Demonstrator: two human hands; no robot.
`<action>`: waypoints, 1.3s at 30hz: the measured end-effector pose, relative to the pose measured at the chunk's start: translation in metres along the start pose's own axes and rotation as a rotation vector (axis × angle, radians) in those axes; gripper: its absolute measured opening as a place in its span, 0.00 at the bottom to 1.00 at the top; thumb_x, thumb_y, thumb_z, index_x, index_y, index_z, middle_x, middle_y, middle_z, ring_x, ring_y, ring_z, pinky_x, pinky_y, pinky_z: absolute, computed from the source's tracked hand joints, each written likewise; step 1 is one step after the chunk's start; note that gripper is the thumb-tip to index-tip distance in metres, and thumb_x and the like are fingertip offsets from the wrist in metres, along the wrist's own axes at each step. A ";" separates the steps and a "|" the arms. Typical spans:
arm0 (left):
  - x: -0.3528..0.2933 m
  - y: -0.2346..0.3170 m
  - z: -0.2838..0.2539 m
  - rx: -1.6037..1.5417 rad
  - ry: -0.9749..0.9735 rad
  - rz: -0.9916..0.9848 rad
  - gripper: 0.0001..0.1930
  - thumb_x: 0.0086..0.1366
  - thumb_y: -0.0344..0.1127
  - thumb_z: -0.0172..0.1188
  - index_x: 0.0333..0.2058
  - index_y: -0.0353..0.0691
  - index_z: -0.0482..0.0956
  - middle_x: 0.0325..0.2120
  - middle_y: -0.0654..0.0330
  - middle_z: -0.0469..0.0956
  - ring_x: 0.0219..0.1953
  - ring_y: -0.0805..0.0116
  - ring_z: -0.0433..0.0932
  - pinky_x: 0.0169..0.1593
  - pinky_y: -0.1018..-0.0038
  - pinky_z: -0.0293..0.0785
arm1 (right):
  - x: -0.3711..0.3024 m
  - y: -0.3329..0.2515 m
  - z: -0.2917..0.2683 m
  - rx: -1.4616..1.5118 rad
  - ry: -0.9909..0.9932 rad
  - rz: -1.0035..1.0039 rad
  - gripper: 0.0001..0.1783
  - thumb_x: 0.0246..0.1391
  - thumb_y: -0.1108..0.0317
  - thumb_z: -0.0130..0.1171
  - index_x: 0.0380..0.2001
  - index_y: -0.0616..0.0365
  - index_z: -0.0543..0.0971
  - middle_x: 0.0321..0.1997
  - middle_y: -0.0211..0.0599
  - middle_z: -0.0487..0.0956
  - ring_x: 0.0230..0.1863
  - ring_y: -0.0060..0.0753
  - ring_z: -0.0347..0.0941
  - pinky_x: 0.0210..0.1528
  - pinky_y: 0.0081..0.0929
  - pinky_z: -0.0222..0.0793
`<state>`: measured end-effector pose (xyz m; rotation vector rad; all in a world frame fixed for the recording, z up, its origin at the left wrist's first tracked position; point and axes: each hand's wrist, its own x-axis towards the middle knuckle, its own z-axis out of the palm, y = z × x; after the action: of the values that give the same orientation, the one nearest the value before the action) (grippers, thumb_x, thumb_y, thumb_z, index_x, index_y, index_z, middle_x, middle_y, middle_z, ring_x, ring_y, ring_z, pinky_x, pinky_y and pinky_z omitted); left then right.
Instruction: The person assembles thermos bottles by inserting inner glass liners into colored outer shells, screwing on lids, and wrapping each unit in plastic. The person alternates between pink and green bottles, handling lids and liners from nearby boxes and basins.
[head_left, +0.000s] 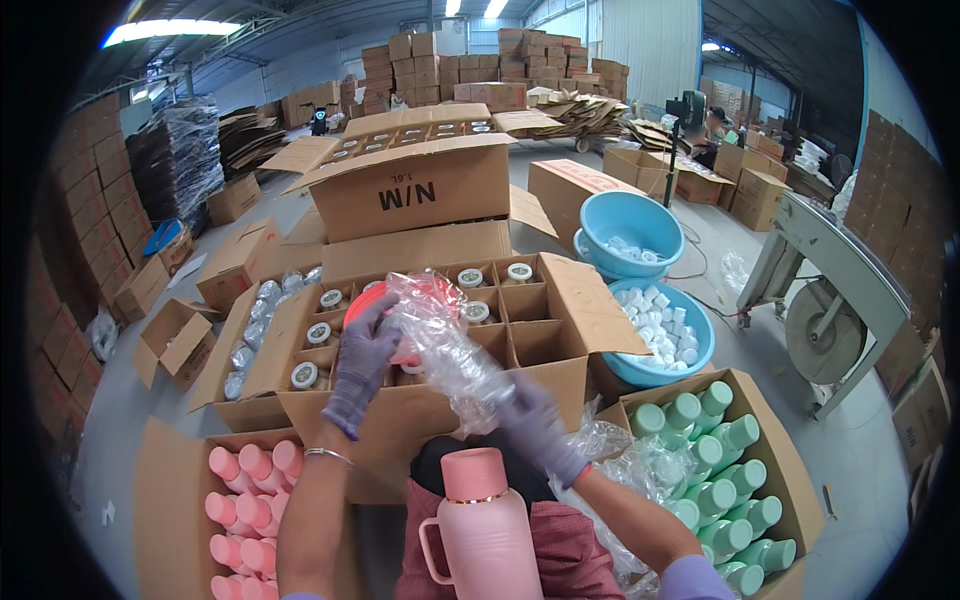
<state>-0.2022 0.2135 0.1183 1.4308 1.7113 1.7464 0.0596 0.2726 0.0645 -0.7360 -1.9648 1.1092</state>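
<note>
My left hand [360, 365], in a purple glove, grips the upper end of a crumpled clear plastic bag [450, 355] over a red round lid [400, 305]. My right hand [535, 425], also gloved, holds the lower end of the same bag. A pink flask with a handle [480, 535] stands upright on my lap, just below both hands. Behind the bag is an open divided carton [540, 325] with several wrapped flasks standing in its cells.
A carton of pink flasks [245, 510] lies at lower left, a carton of green flasks [725, 470] at lower right. Two blue basins [640, 225] of white caps sit to the right. Stacked cartons and a strapping machine [830, 290] surround the spot.
</note>
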 end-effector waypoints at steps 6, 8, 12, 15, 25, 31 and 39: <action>-0.012 -0.010 -0.048 -0.049 0.042 -0.064 0.23 0.64 0.23 0.61 0.58 0.30 0.73 0.30 0.70 0.73 0.29 0.84 0.68 0.33 0.86 0.68 | 0.031 0.027 -0.043 0.552 0.052 0.271 0.06 0.61 0.67 0.59 0.37 0.56 0.81 0.30 0.21 0.76 0.33 0.12 0.70 0.36 0.15 0.67; -0.010 -0.010 -0.035 -0.163 0.063 -0.094 0.22 0.65 0.24 0.61 0.58 0.29 0.72 0.30 0.69 0.74 0.30 0.84 0.70 0.34 0.85 0.69 | 0.035 0.022 -0.048 0.624 0.053 0.334 0.07 0.61 0.65 0.60 0.36 0.56 0.80 0.30 0.21 0.76 0.33 0.12 0.71 0.36 0.16 0.68; -0.012 -0.009 -0.045 -0.195 -0.187 -0.283 0.20 0.67 0.25 0.59 0.56 0.28 0.72 0.33 0.66 0.77 0.34 0.84 0.73 0.37 0.83 0.72 | 0.050 0.018 -0.070 1.183 -0.085 0.433 0.15 0.62 0.57 0.58 0.44 0.57 0.80 0.42 0.34 0.83 0.45 0.31 0.81 0.49 0.33 0.78; -0.018 0.006 -0.034 0.008 -0.130 0.261 0.20 0.64 0.31 0.62 0.54 0.33 0.74 0.40 0.61 0.80 0.40 0.75 0.77 0.45 0.76 0.75 | 0.065 0.002 -0.094 1.035 -0.153 -0.433 0.33 0.66 0.45 0.51 0.66 0.52 0.63 0.63 0.38 0.72 0.62 0.40 0.71 0.64 0.45 0.68; -0.011 -0.002 0.008 -1.051 -0.181 -0.261 0.29 0.71 0.57 0.50 0.58 0.38 0.69 0.53 0.54 0.77 0.53 0.59 0.78 0.65 0.60 0.69 | 0.020 -0.056 -0.022 0.451 -0.031 -0.300 0.41 0.55 0.69 0.66 0.69 0.59 0.59 0.64 0.41 0.68 0.63 0.34 0.68 0.65 0.30 0.63; -0.067 -0.013 0.060 -0.178 -0.217 0.038 0.59 0.55 0.65 0.68 0.72 0.38 0.44 0.66 0.44 0.60 0.66 0.59 0.65 0.68 0.61 0.62 | 0.038 -0.010 0.007 0.696 -0.026 0.050 0.14 0.60 0.73 0.57 0.48 0.64 0.77 0.34 0.25 0.79 0.33 0.13 0.72 0.37 0.17 0.69; -0.100 -0.083 0.026 -0.666 0.401 -0.392 0.17 0.64 0.29 0.58 0.50 0.30 0.77 0.35 0.54 0.84 0.38 0.58 0.84 0.45 0.70 0.80 | 0.001 0.049 -0.008 -0.584 -0.114 -0.166 0.18 0.51 0.69 0.64 0.47 0.52 0.78 0.37 0.37 0.78 0.39 0.33 0.76 0.43 0.31 0.72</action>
<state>-0.1702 0.1704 -0.0025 0.4545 1.2455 2.1573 0.0714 0.2999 0.0241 -0.7957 -2.4305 0.4801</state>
